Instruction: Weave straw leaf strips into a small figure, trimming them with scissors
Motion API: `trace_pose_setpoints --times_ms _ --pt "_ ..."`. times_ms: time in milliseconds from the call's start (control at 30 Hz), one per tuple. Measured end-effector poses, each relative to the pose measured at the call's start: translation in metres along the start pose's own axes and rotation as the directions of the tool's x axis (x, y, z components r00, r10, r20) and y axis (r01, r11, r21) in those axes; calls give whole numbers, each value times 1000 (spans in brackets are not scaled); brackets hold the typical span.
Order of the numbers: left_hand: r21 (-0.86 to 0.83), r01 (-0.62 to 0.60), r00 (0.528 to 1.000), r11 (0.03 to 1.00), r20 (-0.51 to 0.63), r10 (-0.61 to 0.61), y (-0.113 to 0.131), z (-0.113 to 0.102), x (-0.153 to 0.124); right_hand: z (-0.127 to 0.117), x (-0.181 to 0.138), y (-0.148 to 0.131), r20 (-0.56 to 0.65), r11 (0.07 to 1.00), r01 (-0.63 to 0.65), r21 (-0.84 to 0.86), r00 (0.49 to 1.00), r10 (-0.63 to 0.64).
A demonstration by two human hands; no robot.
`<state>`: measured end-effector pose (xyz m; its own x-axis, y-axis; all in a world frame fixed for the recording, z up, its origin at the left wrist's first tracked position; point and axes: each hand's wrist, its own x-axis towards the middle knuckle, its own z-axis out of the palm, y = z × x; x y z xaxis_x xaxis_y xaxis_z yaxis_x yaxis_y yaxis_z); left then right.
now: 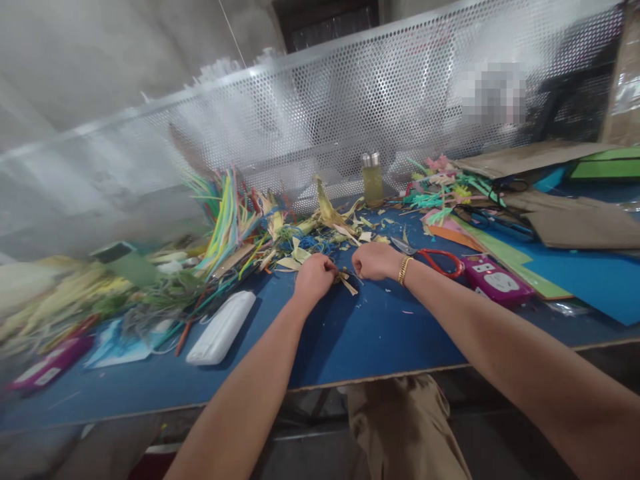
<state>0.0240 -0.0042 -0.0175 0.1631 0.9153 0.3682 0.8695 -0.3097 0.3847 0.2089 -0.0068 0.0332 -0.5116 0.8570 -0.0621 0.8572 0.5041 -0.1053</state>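
Observation:
My left hand (315, 275) is pinched over the blue tabletop, gripping a small piece made of dried husk strips (349, 285) whose pale ends stick out to the right. Close beside it, my right hand (376, 261) has its fingers pressed together near the piece; what they pinch is too small to make out. A gold bracelet (403, 269) circles the right wrist. Just beyond both hands lies a heap of dried corn husks (333, 217) mixed with blue strands. Scissors with red handles (443, 263) rest to the right of my right wrist.
A white rectangular case (223, 328) lies left of my forearm. Colourful pipe cleaners (225, 220) stand behind it. A purple box with sockets (495, 279), a jar (372, 180) and coloured sheets (585, 273) are to the right. A perforated metal panel (320, 113) closes off the back.

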Motion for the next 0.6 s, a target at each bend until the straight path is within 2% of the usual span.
trace_pose_setpoints --times_ms 133,433,533,600 --pt "10 3 1000 1000 9 -3 -1 -1 0 1 0 -1 9 1000 -12 -8 1000 12" --pt "-56 -105 993 993 57 108 -5 -6 3 4 2 -2 -12 999 -45 -9 999 45" --pt "-178 -58 996 982 54 69 -2 -4 4 5 4 -2 -11 999 -46 -20 999 46" --pt "-359 49 995 932 94 -16 2 -1 2 5 4 -2 -10 999 -47 -22 999 46"
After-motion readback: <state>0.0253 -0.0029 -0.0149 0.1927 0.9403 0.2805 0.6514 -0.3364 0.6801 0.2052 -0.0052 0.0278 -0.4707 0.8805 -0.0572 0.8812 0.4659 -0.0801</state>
